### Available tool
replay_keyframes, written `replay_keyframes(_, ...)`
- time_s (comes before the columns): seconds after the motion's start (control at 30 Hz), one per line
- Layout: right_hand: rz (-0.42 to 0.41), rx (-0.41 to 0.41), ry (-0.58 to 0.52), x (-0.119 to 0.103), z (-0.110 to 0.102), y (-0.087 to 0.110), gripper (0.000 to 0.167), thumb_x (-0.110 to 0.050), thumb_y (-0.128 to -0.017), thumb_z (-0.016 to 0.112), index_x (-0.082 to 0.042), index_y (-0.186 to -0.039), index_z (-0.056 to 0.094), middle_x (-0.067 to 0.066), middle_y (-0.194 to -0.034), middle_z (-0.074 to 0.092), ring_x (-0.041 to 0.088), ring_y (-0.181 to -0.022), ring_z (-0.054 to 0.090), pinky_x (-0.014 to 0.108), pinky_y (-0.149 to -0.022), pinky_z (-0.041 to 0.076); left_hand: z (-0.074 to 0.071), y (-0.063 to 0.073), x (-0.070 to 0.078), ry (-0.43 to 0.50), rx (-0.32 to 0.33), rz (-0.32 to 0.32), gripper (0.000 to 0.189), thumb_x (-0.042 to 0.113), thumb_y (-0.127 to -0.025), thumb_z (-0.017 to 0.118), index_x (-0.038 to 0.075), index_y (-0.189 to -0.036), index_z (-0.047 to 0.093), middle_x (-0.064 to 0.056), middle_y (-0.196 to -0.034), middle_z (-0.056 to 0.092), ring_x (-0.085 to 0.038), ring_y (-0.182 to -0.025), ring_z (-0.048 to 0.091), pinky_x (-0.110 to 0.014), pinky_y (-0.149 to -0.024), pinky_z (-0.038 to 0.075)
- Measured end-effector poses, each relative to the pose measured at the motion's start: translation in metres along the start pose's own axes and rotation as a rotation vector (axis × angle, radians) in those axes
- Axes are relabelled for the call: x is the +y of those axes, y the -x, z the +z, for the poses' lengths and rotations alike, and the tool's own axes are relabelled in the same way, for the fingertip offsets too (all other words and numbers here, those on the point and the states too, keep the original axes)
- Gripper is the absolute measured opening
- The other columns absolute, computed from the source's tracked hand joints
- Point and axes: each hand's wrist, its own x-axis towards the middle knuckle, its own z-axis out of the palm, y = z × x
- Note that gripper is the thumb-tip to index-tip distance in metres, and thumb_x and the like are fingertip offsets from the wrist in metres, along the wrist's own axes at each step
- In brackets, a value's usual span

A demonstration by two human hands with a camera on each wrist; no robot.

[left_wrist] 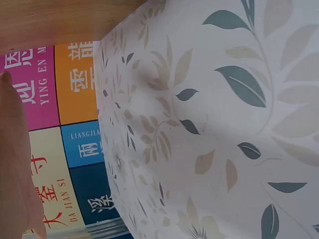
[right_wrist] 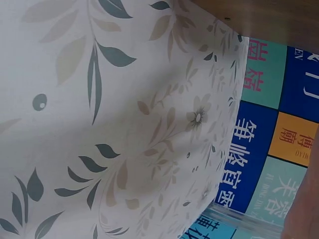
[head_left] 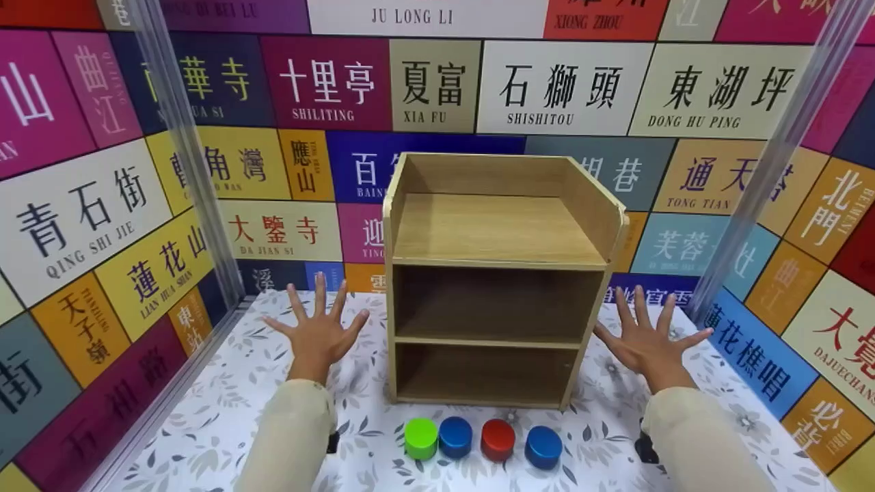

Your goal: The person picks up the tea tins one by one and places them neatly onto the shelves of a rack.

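My left hand (head_left: 320, 339) is spread with straight fingers to the left of a small wooden shelf (head_left: 502, 263). On the shelf's right side my right hand (head_left: 649, 342) is spread the same way, and neither hand holds anything. In front of the shelf stand a green round cap-like piece (head_left: 420, 438), a blue one (head_left: 455, 436), a red one (head_left: 497, 439) and another blue one (head_left: 543, 447) in a row. Part of the left hand (left_wrist: 17, 164) shows at the edge of the left wrist view, and part of the right hand (right_wrist: 304, 199) in the right wrist view.
The shelf has two open compartments and a walled top. A white leaf-patterned cloth (head_left: 225, 410) covers the table. Behind stands a wall of coloured name panels (head_left: 331, 82), with clear plastic posts (head_left: 195, 150) at the left and right corners.
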Motion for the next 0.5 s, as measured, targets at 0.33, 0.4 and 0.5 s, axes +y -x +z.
replay_keyframes(0.33,-0.192,0.061,0.008,0.007,-0.004,0.022,0.091,-0.081,-0.093,0.033,-0.035,-0.164,-0.001,0.015,-0.172,0.002,0.052,-0.153,-0.016,0.080,-0.092,-0.033,-0.017,0.037,-0.001,-0.063,0.040,0.194,0.069,0.066,-0.102,0.028,0.027,-0.157,0.041,-0.006,-0.167,0.032,-0.046,-0.153,0.024,-0.086,-0.111,0.008)
replay_keyframes(0.4,-0.227,0.066,0.000,0.010,-0.002,0.034,0.090,-0.079,-0.094,0.036,-0.033,-0.165,0.006,0.019,-0.170,0.018,0.053,-0.154,0.004,0.086,-0.100,-0.021,-0.018,0.051,0.004,-0.027,0.066,0.239,0.063,0.059,-0.105,0.033,0.017,-0.148,0.053,-0.011,-0.156,0.049,-0.043,-0.142,0.043,-0.078,-0.110,0.030)
replay_keyframes(0.5,-0.294,0.102,-0.013,0.012,0.005,0.053,0.087,-0.075,-0.095,0.042,-0.022,-0.162,0.027,0.021,-0.154,0.047,0.050,-0.140,0.042,0.083,-0.110,0.015,-0.018,0.069,0.015,0.141,0.101,0.282,0.055,0.052,-0.107,0.037,0.012,-0.137,0.060,-0.013,-0.140,0.060,-0.038,-0.127,0.057,-0.063,-0.101,0.048)
